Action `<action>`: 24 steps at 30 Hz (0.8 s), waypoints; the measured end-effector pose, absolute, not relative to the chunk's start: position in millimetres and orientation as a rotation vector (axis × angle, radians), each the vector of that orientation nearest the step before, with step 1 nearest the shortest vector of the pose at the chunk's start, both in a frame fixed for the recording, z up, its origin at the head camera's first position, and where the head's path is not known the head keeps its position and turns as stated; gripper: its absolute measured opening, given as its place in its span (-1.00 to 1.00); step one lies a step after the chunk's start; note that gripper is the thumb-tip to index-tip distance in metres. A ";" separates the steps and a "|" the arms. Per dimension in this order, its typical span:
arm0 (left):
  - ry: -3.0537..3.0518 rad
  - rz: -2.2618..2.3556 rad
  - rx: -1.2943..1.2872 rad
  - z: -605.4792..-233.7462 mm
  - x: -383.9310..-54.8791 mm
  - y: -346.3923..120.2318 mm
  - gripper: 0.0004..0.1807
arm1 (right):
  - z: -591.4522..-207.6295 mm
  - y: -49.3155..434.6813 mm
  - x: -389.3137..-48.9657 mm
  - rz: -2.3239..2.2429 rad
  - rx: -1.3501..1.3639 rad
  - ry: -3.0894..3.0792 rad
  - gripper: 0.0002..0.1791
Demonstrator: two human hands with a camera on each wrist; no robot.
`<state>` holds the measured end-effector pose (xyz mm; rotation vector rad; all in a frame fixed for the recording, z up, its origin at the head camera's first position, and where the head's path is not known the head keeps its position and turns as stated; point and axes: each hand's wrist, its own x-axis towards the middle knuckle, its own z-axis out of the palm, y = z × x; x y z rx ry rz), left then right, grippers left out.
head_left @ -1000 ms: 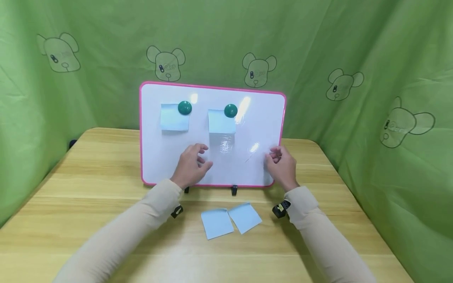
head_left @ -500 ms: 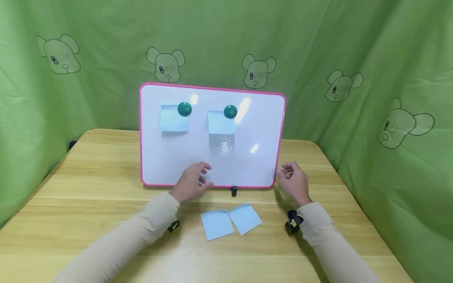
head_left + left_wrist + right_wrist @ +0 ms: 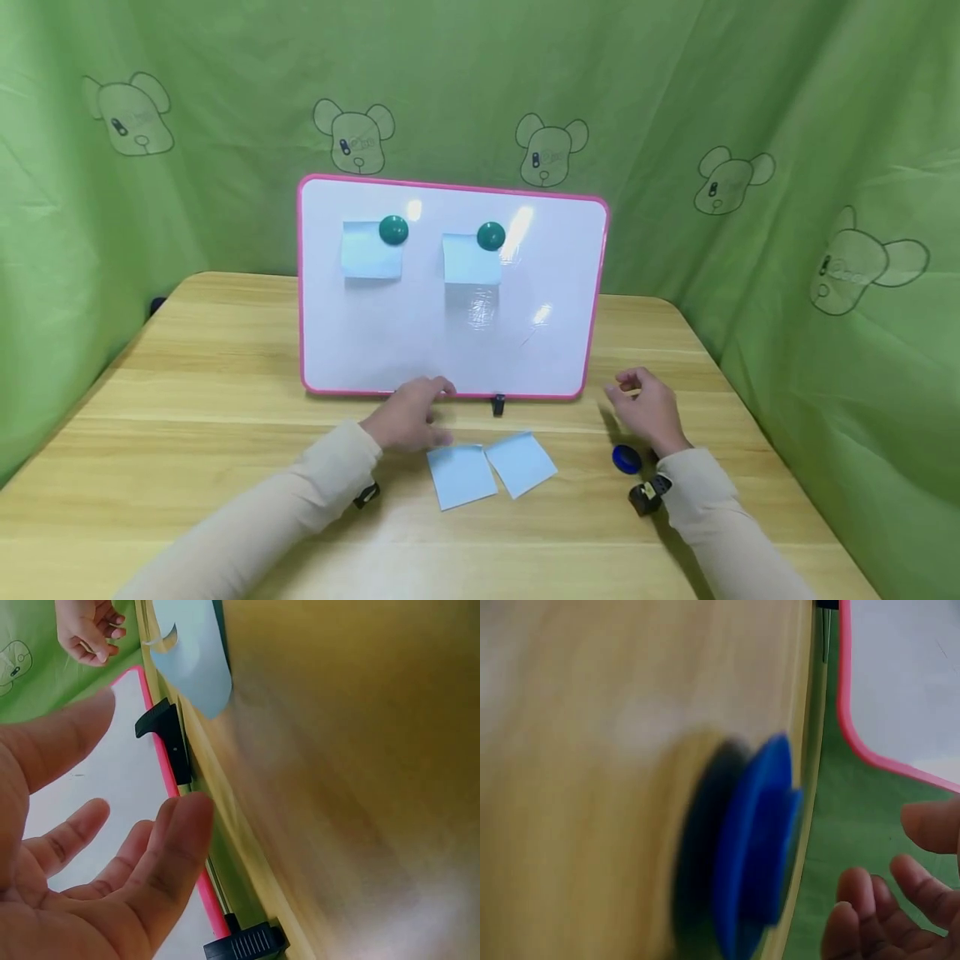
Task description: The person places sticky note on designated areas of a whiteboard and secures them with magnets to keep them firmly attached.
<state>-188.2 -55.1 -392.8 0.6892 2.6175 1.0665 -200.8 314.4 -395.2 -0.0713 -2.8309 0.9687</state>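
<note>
My left hand [image 3: 407, 414] hovers before the whiteboard's lower edge, thumb and fingers spread and nothing between them. Its thumb is just above the top of the left blue sticky note [image 3: 462, 481]; whether they touch I cannot tell. A second blue sticky note [image 3: 522, 467] lies to its right on the table. My right hand [image 3: 651, 410] is right of the board, fingers loosely bent and holding nothing. Below it, near the wrist, rests a blue round disc [image 3: 626, 459], seen close with a raised rim in the right wrist view.
A pink-framed whiteboard [image 3: 540, 358] leans back on black feet [image 3: 498, 406]. Two blue notes sit on it, each under a green round magnet [image 3: 393, 230] at its top right corner. Green cloth [image 3: 465, 67] hangs behind and beside the wooden table [image 3: 187, 400].
Both hands have come down from the board towards me, the right one also moving rightwards. The blue disc has come fully into sight beside the right wrist. Notes and magnets have stayed put.
</note>
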 end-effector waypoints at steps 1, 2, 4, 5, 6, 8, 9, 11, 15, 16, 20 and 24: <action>2.614 1.053 0.694 -393.0 -187.4 -55.1 -0.34 | -395.5 316.2 -199.8 0.962 -0.070 -2.850 -0.56; 2.615 1.033 0.699 -393.5 -186.7 -54.9 -0.34 | -396.0 318.0 -199.0 0.950 -0.064 -2.868 -0.56; 2.614 0.995 0.700 -393.6 -184.5 -54.3 -0.32 | -396.9 321.4 -197.3 0.929 -0.045 -2.904 -0.57; 2.616 0.976 0.700 -394.0 -183.3 -54.1 -0.32 | -397.1 322.9 -196.5 0.921 -0.030 -2.921 -0.57; 2.619 0.961 0.701 -394.2 -181.9 -53.8 -0.32 | -397.5 324.5 -195.6 0.905 -0.010 -2.938 -0.58; 2.631 0.934 0.720 -395.5 -179.9 -53.2 -0.33 | -397.8 327.6 -193.6 0.878 0.027 -2.976 -0.60; 2.634 0.924 0.728 -396.2 -178.8 -53.1 -0.33 | -397.4 328.7 -192.5 0.886 0.041 -2.998 -0.60; 2.641 0.900 0.748 -397.7 -177.0 -52.2 -0.34 | -396.4 331.4 -189.7 0.909 0.070 -3.039 -0.61; 2.625 0.878 0.765 -397.6 -174.0 -50.7 -0.34 | -392.9 334.9 -185.9 0.919 0.146 -3.133 -0.58; 2.621 0.866 0.770 -397.7 -173.6 -50.3 -0.34 | -392.2 335.5 -185.4 0.910 0.168 -3.155 -0.58; 2.611 0.814 0.801 -397.6 -172.2 -48.3 -0.37 | -390.2 337.9 -183.9 0.891 0.237 -3.229 -0.55; 2.614 0.768 0.838 -398.8 -171.2 -45.7 -0.45 | -389.3 341.2 -183.2 0.937 0.271 -3.270 -0.53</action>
